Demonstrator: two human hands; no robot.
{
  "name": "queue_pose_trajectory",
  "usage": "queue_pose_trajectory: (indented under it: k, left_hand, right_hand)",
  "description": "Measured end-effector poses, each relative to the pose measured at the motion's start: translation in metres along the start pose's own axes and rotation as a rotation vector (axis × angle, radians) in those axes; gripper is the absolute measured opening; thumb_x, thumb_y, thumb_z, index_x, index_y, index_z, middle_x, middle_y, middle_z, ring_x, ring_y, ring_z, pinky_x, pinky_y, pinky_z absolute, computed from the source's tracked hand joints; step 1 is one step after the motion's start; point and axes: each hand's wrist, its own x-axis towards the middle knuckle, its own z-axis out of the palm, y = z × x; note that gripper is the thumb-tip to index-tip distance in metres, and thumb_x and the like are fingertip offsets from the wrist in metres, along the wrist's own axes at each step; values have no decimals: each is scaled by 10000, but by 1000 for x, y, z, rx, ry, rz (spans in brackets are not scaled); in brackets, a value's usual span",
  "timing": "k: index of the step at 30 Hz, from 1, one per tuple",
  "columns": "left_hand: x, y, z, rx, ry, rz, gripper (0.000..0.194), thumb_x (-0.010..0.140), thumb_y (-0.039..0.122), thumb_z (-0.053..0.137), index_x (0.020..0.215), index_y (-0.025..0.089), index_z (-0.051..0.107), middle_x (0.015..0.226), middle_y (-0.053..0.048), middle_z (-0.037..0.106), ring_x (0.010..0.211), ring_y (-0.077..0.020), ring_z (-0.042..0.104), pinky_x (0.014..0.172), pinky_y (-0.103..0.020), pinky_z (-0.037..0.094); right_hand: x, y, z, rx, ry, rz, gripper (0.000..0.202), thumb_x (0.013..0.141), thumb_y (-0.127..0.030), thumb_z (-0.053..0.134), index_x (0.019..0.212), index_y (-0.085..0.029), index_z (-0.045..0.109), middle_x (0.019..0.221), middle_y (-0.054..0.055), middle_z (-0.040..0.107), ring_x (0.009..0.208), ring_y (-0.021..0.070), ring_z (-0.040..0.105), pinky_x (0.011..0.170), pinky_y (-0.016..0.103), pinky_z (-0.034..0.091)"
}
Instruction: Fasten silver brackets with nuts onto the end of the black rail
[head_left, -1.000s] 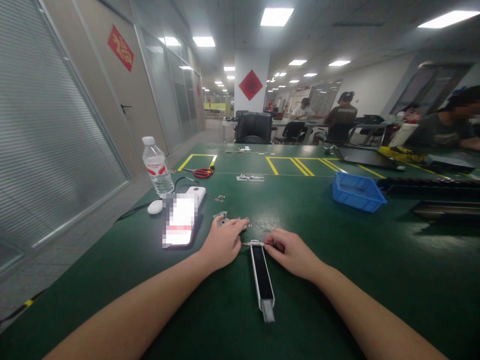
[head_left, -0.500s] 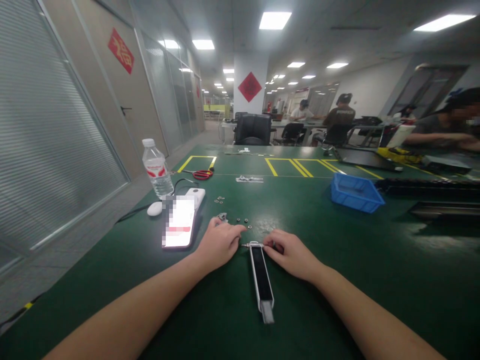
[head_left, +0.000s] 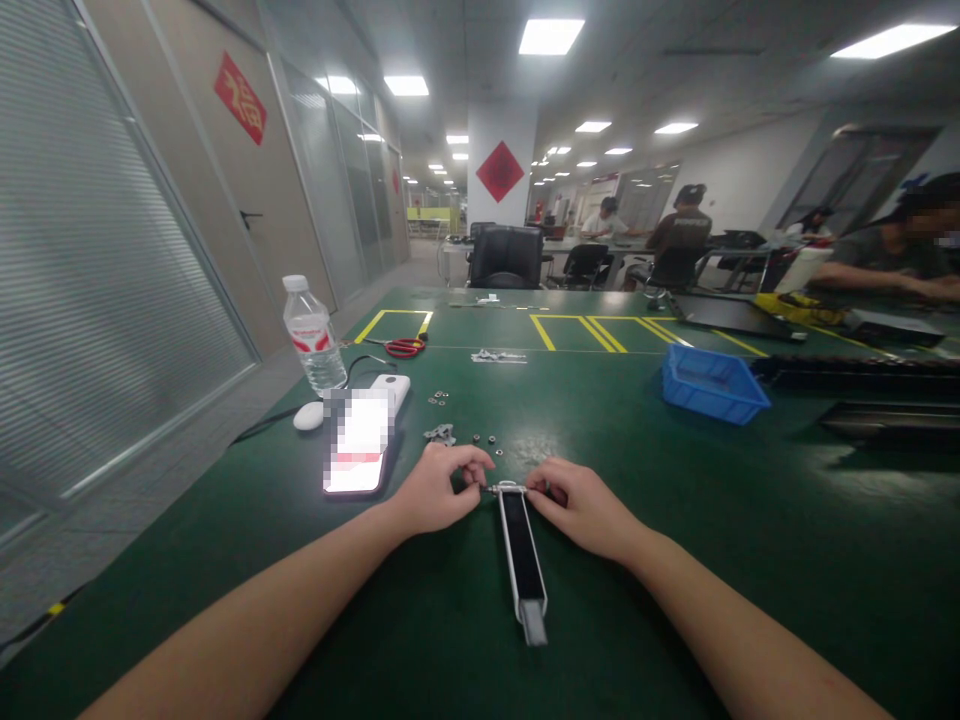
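A long, narrow bar [head_left: 523,545], white-edged with a black top, lies on a green table [head_left: 645,640] straight in front of me. Its long axis runs away from my body, the far end leaning slightly left and the grey end nearest me. Across that far end, crosswise to the bar, sits a thin metal rod [head_left: 510,488], pointing left and right between my two hands.

My right hand [head_left: 581,503] is the nearer to the bar: thumb and finger are drawn close together on the rod's right end, touching the bar's corner. My left hand [head_left: 441,490] comes in from the other side, thumb at the rod's left tip, forefinger arched above with a small gap; whether it grips the tip, I cannot tell. So the rod lies to the right of my left fingers and to the left of my right ones. Just beyond my left hand are small grey metal pieces [head_left: 440,433].
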Motion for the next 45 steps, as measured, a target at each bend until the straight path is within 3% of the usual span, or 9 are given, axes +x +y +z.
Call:
queue_pose_trajectory:
  k: [14, 45]
  left_hand:
    - [0, -1, 2, 16, 4, -13, 264, 667, 56, 496, 878, 164, 614, 741, 21, 697, 668, -130, 633, 863, -353, 375]
    - [-1, 1, 7, 181, -55, 23, 223, 712, 87, 459, 830, 196, 613, 777, 30, 641, 722, -133, 574, 824, -342, 269]
  right_hand:
    - [-1, 0, 0, -5, 5, -6, 95, 829, -179, 523, 813, -186, 617, 739, 9, 547, 649, 127, 492, 601, 246, 378]
    - [0, -1, 1, -1, 15, -16, 90, 829, -177, 525, 803, -177, 612, 733, 5, 541, 651, 124, 486, 603, 246, 377]
